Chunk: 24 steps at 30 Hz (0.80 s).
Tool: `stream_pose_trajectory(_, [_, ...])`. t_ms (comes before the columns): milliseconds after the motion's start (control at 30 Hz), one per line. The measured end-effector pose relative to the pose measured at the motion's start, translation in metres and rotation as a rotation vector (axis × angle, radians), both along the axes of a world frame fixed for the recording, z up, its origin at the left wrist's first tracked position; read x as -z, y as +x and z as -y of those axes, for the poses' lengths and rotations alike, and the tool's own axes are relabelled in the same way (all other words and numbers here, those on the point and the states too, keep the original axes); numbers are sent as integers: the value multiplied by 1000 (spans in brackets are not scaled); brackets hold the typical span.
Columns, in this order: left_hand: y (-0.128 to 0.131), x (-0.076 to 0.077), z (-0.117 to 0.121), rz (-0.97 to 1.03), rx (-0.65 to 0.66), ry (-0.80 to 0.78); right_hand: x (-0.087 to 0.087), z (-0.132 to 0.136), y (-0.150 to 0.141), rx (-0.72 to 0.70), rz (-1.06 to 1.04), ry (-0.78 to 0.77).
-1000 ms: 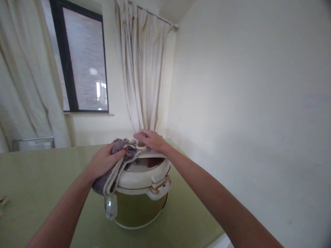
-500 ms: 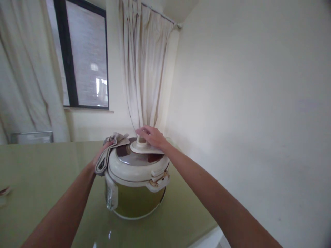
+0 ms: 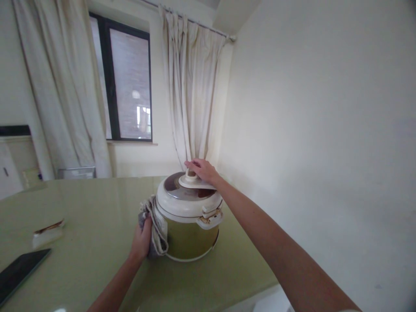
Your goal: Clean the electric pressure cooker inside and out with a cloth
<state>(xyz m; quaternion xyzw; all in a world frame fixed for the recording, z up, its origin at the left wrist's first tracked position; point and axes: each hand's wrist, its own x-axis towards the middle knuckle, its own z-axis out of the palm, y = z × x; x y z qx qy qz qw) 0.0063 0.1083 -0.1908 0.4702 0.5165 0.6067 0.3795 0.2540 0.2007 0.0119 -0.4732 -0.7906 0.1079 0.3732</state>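
A round electric pressure cooker (image 3: 191, 239) with a white rim and a shiny body stands on the green table (image 3: 97, 208). My right hand (image 3: 203, 170) is closed over the knob-like handle (image 3: 190, 175) on top of its lid (image 3: 173, 186). Against the cooker's left side, my left hand (image 3: 143, 236) presses a folded grey-beige cloth (image 3: 159, 236), its fingers partly hidden behind the fabric. The cloth covers the cooker's left side handle. On the front right, a white latch part (image 3: 210, 219) shows brown stains.
A dark flat object (image 3: 22, 273) lies at the table's left edge, with a small pale and brown item (image 3: 48, 229) beyond it. The wall (image 3: 308, 151) rises close on the right. Behind the table hang curtains (image 3: 198, 86) beside a window (image 3: 130, 82).
My left hand has moved the cloth from the lid's left rim down onto the cooker's side. My right hand stays on the lid handle. The view has swung left.
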Motion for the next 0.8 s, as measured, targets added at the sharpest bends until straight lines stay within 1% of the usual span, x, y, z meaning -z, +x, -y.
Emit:
stream_pose_trajectory(33, [7,-7,8,-96,-60,113,0,0,0,-2,-7,-1])
stream_pose_trajectory(100, [22,-27,23,-343,-141,415,0,0,0,-4,-17,-12])
stream_pose_trajectory(167, [38,-53,36,-636,-168,694,-1,2,0,-6,-22,-22])
stream_pose_trajectory(200, [45,-68,40,-779,-150,780,-1,3,0,-7,-25,-26])
stream_pose_trajectory(267, [60,-96,45,-1015,-53,869,-2,4,1,-18,-38,-33])
stream_pose_trajectory(300, [68,-110,45,-1088,6,892,-2,4,1,-28,-46,-37])
stream_pose_trajectory(367, [84,-133,45,-1168,110,909,-2,3,2,-53,-52,-40])
stream_pose_trajectory(433, [104,-149,44,-1215,208,902,-1,1,3,-73,-47,-27])
stream_pose_trajectory(500, [126,-156,45,-1280,328,917,0,0,4,-80,-38,-11])
stream_pose_trajectory(567, [149,-152,48,-1365,430,982,1,0,6,-80,-27,3])
stream_pose_trajectory(600, [158,-148,49,-1407,453,1026,1,1,7,-82,-22,8])
stream_pose_trajectory(633, [166,-142,50,-1440,451,1067,2,1,8,-88,-19,12])
stream_pose_trajectory(700, [174,-129,53,-1468,402,1135,2,2,9,-104,-26,16])
stream_pose_trajectory(800, [168,-110,56,-1441,347,1256,2,2,10,-113,-49,3])
